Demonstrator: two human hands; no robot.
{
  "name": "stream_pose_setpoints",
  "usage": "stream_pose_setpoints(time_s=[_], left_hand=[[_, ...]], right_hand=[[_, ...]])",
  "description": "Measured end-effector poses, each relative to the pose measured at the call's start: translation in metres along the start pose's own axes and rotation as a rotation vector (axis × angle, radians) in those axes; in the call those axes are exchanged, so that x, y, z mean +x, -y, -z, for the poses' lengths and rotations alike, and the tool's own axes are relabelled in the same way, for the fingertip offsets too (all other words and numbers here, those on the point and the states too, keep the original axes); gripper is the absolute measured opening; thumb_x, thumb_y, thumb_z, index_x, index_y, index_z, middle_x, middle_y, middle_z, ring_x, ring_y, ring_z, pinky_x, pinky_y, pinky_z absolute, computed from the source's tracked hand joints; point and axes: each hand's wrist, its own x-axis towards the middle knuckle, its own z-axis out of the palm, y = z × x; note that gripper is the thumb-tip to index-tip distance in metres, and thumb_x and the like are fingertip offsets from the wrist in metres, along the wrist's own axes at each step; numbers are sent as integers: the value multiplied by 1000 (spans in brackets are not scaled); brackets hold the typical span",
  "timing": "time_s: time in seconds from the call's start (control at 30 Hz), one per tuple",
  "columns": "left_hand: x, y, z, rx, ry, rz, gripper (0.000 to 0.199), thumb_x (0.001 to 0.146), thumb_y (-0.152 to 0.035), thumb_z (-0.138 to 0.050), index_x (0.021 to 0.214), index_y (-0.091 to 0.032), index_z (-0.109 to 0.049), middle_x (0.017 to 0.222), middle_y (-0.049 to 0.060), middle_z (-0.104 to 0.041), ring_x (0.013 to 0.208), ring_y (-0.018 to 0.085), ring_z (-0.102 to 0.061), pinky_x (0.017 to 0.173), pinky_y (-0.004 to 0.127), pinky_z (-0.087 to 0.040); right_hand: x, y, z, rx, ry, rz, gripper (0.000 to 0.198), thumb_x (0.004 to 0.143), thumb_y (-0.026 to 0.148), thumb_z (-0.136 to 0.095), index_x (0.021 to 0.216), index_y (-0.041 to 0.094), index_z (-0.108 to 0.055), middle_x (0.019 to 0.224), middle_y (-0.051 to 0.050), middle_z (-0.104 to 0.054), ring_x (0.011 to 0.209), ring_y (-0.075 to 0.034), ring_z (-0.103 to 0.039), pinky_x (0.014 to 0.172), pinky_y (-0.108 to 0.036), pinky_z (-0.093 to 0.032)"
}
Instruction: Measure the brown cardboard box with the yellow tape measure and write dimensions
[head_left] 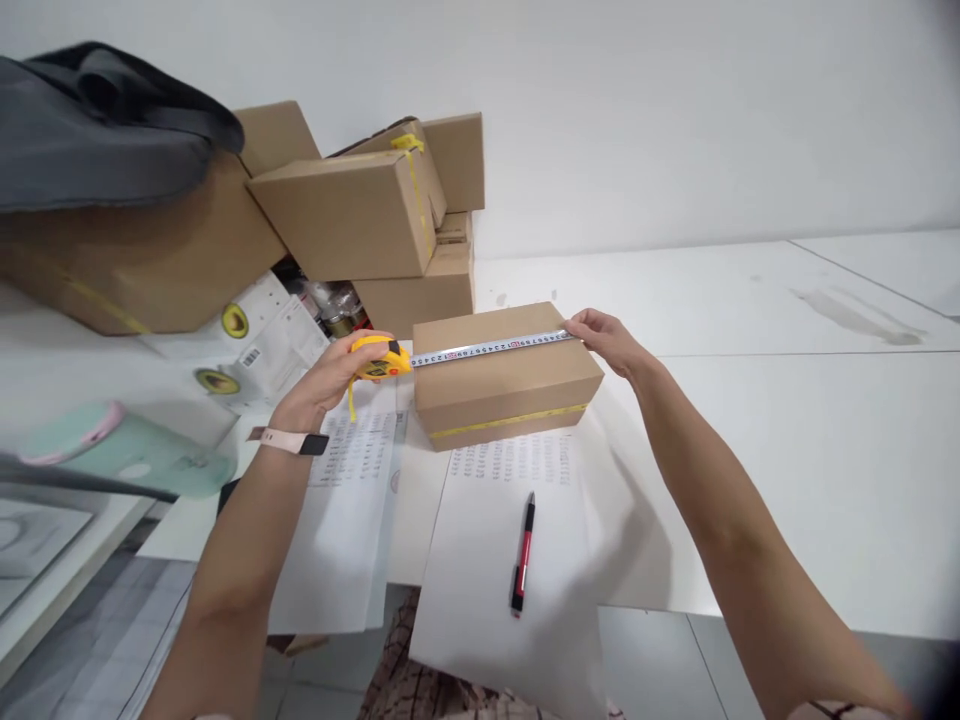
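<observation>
A closed brown cardboard box (510,385) with a yellow tape strip along its front rests on the white table, over the top of a printed sheet. Across its upper face lies the extended metal blade of a yellow tape measure (382,360). My left hand (337,372) is wrapped round the tape measure's case, just off the box's left edge. At the box's right end, my right hand (604,338) pinches the blade's tip between thumb and fingers. A red and black pen (524,555) lies on the sheet of paper (480,580) in front of the box.
Several cardboard boxes (345,220) are stacked at the back left, with a dark grey bag (112,130) on top. A mint-green tumbler (135,450) and a white box with avocado pictures (262,335) stand at left. More printed sheets (337,530) lie beside my left forearm.
</observation>
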Motion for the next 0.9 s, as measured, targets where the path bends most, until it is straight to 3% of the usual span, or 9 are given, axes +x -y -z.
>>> stream_pose_setpoints(time_s=[0.2,0.43,0.53,0.63,0.77,0.83,0.9], left_hand=[[-3,12,23,-86,-13,42,45,66,-41,-83,101,-14,-74,91,9,-77,75,20,-71,59,25,-54],[-2,18,26,-42,21,24,46,67,-44,-83,100,-14,-74,91,8,-77,75,20,-71,61,26,-54],[-6,7,25,-11,26,11,47,66,-45,-83,99,-13,-75,91,8,-77,76,19,-70,62,25,-53],[-29,-14,21,47,67,-5,49,67,-44,-84,106,-15,-75,99,10,-77,86,22,-71,68,27,-55],[-90,-20,-11,26,332,81,58,75,-42,-81,128,-21,-67,108,11,-74,83,23,-70,69,33,-57],[-126,-7,-45,-108,502,198,64,76,-43,-82,133,-23,-62,106,10,-72,82,23,-71,70,36,-59],[-155,10,-89,-329,575,293,59,73,-45,-84,123,-22,-63,108,11,-69,83,23,-71,73,40,-61]], right_hand=[[-5,26,6,-235,43,-76,55,65,70,-82,70,19,-61,83,-6,-69,77,-17,-62,67,-32,-53],[-3,55,3,-633,132,-157,40,85,53,-73,67,17,-66,81,-11,-73,76,-21,-69,68,-36,-59],[-1,63,1,-738,155,-167,34,89,46,-69,70,18,-65,81,-10,-73,72,-20,-67,65,-35,-57],[-1,83,8,-813,167,-146,32,91,44,-66,72,18,-64,80,-10,-72,71,-19,-66,64,-34,-55],[-5,119,12,-694,43,77,30,96,45,-57,80,20,-62,91,-10,-72,82,-19,-65,74,-33,-55],[-4,128,1,-627,33,196,30,98,46,-54,83,20,-60,94,-9,-71,86,-19,-63,79,-33,-53],[2,128,-20,-623,90,269,31,98,47,-55,83,20,-60,90,-8,-69,88,-19,-61,81,-32,-51]])
